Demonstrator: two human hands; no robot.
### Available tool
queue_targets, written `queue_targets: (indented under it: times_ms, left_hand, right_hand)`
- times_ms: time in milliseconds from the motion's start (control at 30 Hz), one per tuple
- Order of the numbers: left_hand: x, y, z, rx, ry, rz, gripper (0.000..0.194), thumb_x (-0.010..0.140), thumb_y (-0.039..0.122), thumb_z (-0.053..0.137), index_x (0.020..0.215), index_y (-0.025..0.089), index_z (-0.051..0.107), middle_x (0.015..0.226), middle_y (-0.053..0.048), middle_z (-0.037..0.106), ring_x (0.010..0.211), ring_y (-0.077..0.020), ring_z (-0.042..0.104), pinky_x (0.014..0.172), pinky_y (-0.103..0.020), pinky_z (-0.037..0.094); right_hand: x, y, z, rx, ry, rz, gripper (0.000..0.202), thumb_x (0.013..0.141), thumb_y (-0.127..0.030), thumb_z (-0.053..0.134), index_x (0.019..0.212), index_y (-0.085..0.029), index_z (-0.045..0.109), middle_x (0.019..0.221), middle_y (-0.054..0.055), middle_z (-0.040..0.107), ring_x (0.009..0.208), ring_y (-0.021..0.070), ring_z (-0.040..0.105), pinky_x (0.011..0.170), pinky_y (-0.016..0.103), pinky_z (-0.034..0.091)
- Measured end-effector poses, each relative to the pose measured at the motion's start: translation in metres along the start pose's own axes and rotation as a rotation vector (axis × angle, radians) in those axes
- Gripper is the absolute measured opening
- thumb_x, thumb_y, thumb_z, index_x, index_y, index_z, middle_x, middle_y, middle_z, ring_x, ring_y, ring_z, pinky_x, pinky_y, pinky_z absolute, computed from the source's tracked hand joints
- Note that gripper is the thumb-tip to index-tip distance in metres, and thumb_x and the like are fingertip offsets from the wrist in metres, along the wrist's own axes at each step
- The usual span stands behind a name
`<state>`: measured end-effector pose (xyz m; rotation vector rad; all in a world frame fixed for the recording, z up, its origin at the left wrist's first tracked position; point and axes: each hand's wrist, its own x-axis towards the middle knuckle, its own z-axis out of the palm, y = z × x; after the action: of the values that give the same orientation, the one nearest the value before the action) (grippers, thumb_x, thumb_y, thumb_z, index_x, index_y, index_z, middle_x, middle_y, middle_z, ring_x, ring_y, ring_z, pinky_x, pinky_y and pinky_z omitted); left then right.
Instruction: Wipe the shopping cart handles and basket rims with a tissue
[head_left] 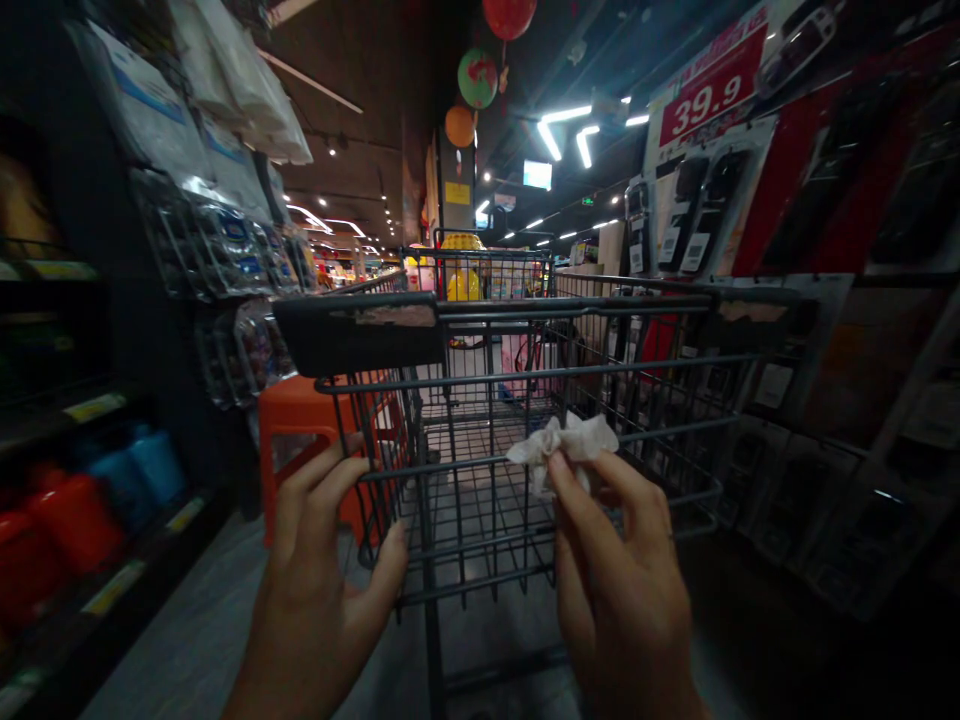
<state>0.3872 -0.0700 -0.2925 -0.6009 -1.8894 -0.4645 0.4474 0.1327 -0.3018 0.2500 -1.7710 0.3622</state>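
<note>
A dark wire shopping cart point(491, 380) stands straight in front of me, its handle bar crossing the view. My left hand point(322, 560) grips the cart's near left corner, with fingers curled at the side wires and the thumb on the near face. In my right hand point(615, 550) is a crumpled white tissue point(574, 440), pressed against a horizontal wire of the cart's near side, right of the middle. Part of the tissue is hidden behind the fingers. Worn patches show on both ends of the handle.
An orange stool point(300, 410) stands just left of the cart. Packaged goods hang on a rack point(795, 200) at the right and on another point(217, 230) at the left. Red and blue items line a low shelf point(112, 590). Balloons point(478, 78) hang ahead.
</note>
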Motion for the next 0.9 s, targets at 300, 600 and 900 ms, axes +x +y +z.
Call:
queue_targets:
  times_ms: [300, 600, 900]
  left_hand:
    - [-0.001, 0.001, 0.001, 0.001, -0.001, -0.051, 0.046, 0.090, 0.037, 0.050, 0.133, 0.024, 0.039, 0.132, -0.014, 0.050, 0.123, -0.0320, 0.052, 0.096, -0.053, 0.053]
    - [-0.031, 0.040, -0.001, 0.094, 0.144, -0.018, 0.056, 0.082, 0.030, 0.060, 0.133, 0.020, 0.041, 0.119, -0.013, 0.053, 0.113, -0.0299, 0.054, 0.092, -0.049, 0.050]
    - [-0.035, 0.075, 0.034, 0.087, -0.031, 0.246, 0.039, 0.083, 0.014, 0.048, 0.122, 0.008, 0.050, 0.123, -0.017, 0.047, 0.119, -0.0270, 0.045, 0.098, -0.041, 0.039]
  right_hand:
    - [-0.038, 0.001, 0.007, -0.158, -0.030, 0.006, 0.040, 0.086, -0.001, 0.042, 0.116, -0.016, 0.064, 0.121, 0.012, 0.062, 0.112, 0.0279, 0.050, 0.089, 0.044, 0.042]
    - [-0.040, 0.003, 0.002, -0.031, 0.017, 0.030, 0.032, 0.086, -0.001, 0.043, 0.101, -0.017, 0.067, 0.103, 0.010, 0.068, 0.098, 0.0210, 0.058, 0.082, 0.034, 0.052]
    - [-0.043, 0.009, -0.001, 0.052, 0.102, 0.154, 0.018, 0.091, -0.015, 0.053, 0.106, -0.020, 0.062, 0.087, 0.005, 0.064, 0.071, 0.0148, 0.063, 0.061, 0.025, 0.056]
